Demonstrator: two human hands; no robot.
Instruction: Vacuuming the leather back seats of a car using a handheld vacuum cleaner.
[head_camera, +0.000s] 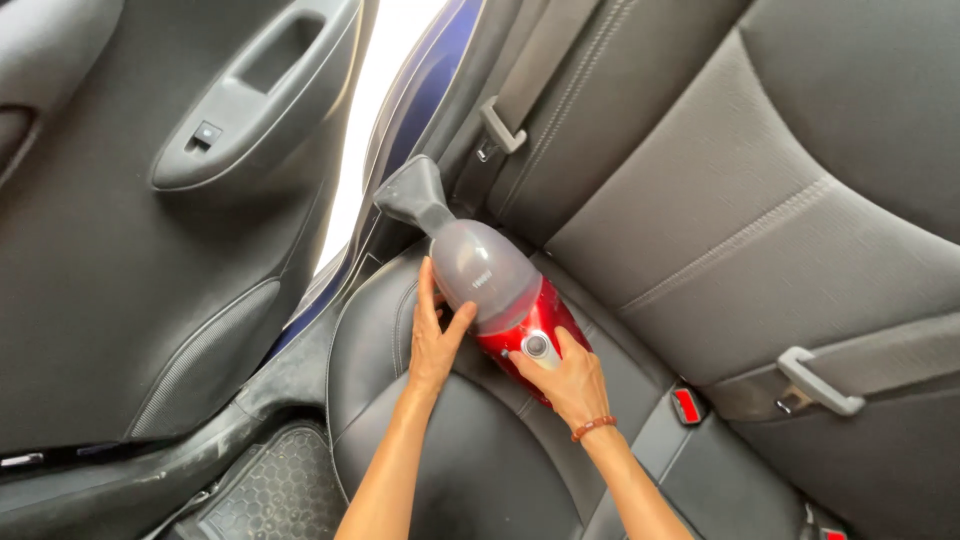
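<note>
A small hand-held vacuum (495, 290) with a red body, a clear grey dust cup and a dark nozzle (412, 195) lies across a car's rear seat, nozzle pointing at the gap beside the door. My right hand (565, 380), with a bead bracelet on the wrist, grips the red rear part near its round button. My left hand (435, 335) rests on the seat with fingers spread, thumb and fingers touching the side of the dust cup.
The seat cushion (470, 460) is dark leather, the backrest (760, 210) grey fabric. A seat belt latch (500, 125) hangs above the nozzle, another belt latch (815, 385) lies at right, with a red buckle (687, 404) beside it. The open door panel (150, 220) fills the left; a rubber floor mat (275, 490) lies below.
</note>
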